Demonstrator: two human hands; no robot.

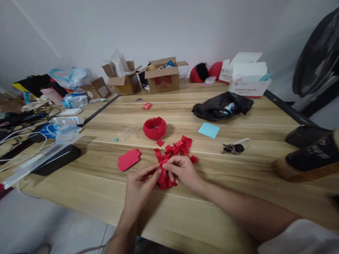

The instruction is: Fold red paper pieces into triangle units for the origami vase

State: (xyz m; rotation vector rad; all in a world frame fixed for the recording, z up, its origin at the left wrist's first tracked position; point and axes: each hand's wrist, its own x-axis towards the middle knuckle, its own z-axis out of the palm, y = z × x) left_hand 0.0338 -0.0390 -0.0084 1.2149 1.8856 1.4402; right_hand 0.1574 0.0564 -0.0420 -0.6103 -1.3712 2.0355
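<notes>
btwn hands (138,181) (184,171), sm bright-red ppr pc (163,175)

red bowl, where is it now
In the head view, the red bowl stands on the table just left of centre, beyond the loose red paper pieces and left of the blue sheet.

Tabletop (251,169): smooth wood-look boards, streaked with grain under a soft sheen.
Red bowl (154,131): folded paper, its wall rough with close-packed points.
Folded red pieces (178,144): matt paper, crisply creased.
Red sheets (129,159): flat paper, smooth and matt.
Blue sheet (209,130): smooth paper, matt.
Black bag (205,109): thin, crumpled plastic with a dull gloss.
Brown carton (172,85): matt cardboard.
Sticky-note box (246,85): smooth, printed white card.
Clear bag (120,66): wrinkled, see-through plastic, faintly shiny.
Pale sleeve (296,240): soft-looking matt cloth.
Wall (185,28): smooth, matt finish.
</notes>
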